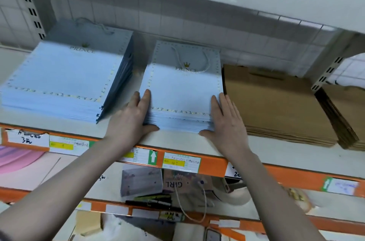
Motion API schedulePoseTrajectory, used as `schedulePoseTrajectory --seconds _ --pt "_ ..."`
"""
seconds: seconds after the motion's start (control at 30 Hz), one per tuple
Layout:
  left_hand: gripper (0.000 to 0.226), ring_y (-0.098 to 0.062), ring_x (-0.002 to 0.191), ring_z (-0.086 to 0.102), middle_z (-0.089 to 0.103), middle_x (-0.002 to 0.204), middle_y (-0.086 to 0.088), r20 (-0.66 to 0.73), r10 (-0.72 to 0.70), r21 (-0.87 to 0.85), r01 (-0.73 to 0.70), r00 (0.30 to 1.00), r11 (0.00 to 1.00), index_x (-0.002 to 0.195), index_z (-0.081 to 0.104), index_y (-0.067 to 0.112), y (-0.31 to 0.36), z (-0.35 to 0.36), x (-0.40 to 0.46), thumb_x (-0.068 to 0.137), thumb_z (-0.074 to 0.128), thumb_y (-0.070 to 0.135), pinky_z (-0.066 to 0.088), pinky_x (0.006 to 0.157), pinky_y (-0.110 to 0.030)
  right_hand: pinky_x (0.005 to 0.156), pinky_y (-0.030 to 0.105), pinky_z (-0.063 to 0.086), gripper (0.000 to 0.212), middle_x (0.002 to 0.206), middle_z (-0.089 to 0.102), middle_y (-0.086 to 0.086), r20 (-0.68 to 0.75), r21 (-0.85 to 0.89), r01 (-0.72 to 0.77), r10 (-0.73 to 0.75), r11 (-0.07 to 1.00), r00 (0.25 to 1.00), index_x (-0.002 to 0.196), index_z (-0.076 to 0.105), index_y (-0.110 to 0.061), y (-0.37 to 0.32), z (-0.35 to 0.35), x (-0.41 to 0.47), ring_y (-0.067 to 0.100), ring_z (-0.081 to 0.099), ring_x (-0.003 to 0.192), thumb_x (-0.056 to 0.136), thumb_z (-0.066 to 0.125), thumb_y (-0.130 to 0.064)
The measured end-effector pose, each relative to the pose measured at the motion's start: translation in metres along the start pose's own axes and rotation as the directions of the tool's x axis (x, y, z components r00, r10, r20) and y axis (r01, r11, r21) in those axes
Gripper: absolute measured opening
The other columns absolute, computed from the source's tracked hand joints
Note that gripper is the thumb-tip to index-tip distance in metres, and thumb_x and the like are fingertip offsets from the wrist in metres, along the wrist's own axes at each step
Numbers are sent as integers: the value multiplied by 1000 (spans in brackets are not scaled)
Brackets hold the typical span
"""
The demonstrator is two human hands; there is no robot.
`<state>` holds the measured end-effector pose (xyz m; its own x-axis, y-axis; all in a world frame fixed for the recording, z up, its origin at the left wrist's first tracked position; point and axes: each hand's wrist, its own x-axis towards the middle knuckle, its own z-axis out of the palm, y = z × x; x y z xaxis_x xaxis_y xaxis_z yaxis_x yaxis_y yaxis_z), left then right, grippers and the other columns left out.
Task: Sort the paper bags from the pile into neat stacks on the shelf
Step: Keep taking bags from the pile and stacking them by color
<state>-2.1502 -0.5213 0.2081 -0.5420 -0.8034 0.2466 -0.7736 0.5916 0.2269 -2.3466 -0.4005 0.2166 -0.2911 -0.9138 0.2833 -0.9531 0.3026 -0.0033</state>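
Flanking the blue stack point(183, 90), left hand point(131, 120) and right hand point(225, 120) press its sides, fingers straight, gripping nothing. A brown stack point(276, 106) lies just right of the right hand.

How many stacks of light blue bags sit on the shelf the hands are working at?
2. A larger stack lies at the left; a smaller stack sits mid-shelf, with the left hand and right hand pressing its sides. Brown stacks lie further right.
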Motion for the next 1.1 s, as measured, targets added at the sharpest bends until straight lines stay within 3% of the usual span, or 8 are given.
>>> schedulePoseTrajectory --seconds 0.23,0.37,0.47,0.6,0.87,0.93,1.0,1.1 --pt "103 -40 124 46 17 157 -8 -5 -18 -180 16 1000 983 151 6 29 -20 7 -8 74 73 44 47 87 -47 117 31 15 114 158 -9 -6 48 478 -155 151 864 987 149 -11 -18 -9 6 -11 10 -3 145 77 74 -38" --pt "106 -37 129 41 22 155 -8 -57 -15 -270 -1 998 963 151 7 24 -19 9 -12 73 78 34 43 92 -46 103 13 22 111 154 12 -17 68 722 -195 212 664 975 148 -4 -30 -15 0 -21 2 20 138 74 78 -28" --pt "110 -32 134 35 23 155 -8 -73 -48 -320 22 996 947 151 2 18 -17 10 -17 72 79 29 38 99 -43 79 -8 30 101 122 36 -33 74 852 -195 258 486 963 127 5 -52 -18 -1 -28 -17 41 106 71 81 -18" --pt "110 -33 131 39 27 153 -8 -37 -94 -362 74 995 929 151 -2 16 -13 8 -21 74 78 27 39 98 -41 65 -8 32 82 102 38 -37 91 900 -180 233 397 968 109 18 -52 -18 0 -30 -35 41 83 73 79 -11" --pt "108 -34 121 48 43 144 -8 6 -147 -419 136 989 898 151 1 19 -11 8 -21 75 77 22 42 86 -38 66 -8 32 89 103 37 -38 149 891 -217 195 399 969 117 13 -51 -15 4 -28 -33 42 84 74 78 -10" --pt "107 -34 118 50 46 141 -9 7 -153 -435 141 988 890 151 3 20 -13 8 -20 74 77 20 42 85 -37 68 -9 32 94 108 38 -36 171 877 -229 171 423 970 127 13 -51 -14 4 -26 -24 45 92 74 78 -9" --pt "106 -35 116 51 49 138 -12 6 -155 -448 141 988 883 151 3 19 -13 9 -20 75 76 17 42 85 -36 73 -10 29 104 122 35 -29 209 867 -257 159 426 965 147 5 -34 -12 3 -23 -10 39 110 76 77 -10" --pt "106 -35 116 51 51 135 -14 6 -145 -446 133 989 885 151 2 18 -13 10 -22 75 76 16 42 87 -37 74 -8 32 107 129 34 -22 239 873 -278 146 400 960 150 0 -27 -12 1 -21 -3 35 115 77 76 -11"
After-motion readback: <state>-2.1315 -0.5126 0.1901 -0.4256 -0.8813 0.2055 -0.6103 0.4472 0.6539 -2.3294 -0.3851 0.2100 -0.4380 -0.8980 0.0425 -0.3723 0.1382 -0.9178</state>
